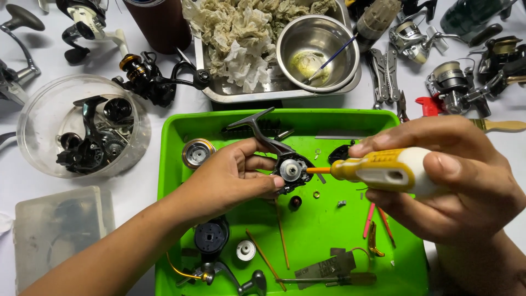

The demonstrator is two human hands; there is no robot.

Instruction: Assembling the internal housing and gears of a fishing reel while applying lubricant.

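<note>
My left hand grips a dark fishing reel body with a grey foot sticking up, held over a bright green tray. My right hand holds a yellow and white screwdriver; its orange shaft points left and its tip touches the round metal part in the reel body. Loose reel parts lie on the tray: a silver spool, a black round cover, a small white disc, thin rods and tiny rings.
Behind the tray stands a steel pan with crumpled tissues and a steel bowl holding a small brush. A clear round tub of reel parts sits at left. Several fishing reels, pliers and a paintbrush lie around.
</note>
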